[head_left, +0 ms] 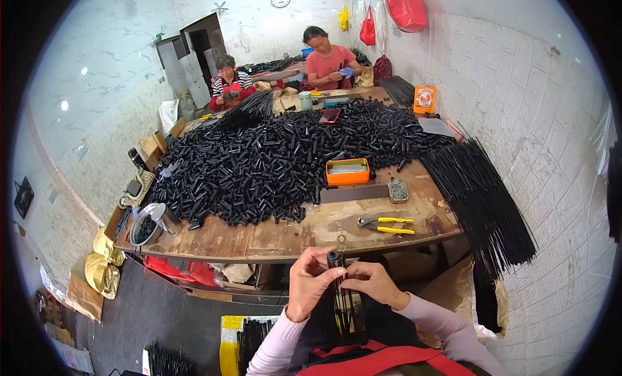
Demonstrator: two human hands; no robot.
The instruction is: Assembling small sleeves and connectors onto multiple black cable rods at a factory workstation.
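Just in front of the table's near edge, my left hand (310, 280) is closed around a short black cylindrical piece (334, 259) held upright. Several thin black rods (344, 311) hang down from it in a loose bundle. My right hand (372, 283) is pressed against the same piece from the right, thumb and fingers pinched together. What sits between those fingertips is too small to make out. On the table ahead lie yellow-handled cutting pliers (389, 225), their jaws pointing left.
A wide heap of short black tubes (259, 159) covers the wooden table (285, 239). Nearby stand an orange box (347, 175) and a small tin (398, 191). Long black rods (479, 207) overhang the right edge. Two people (327, 62) handle pieces across the table.
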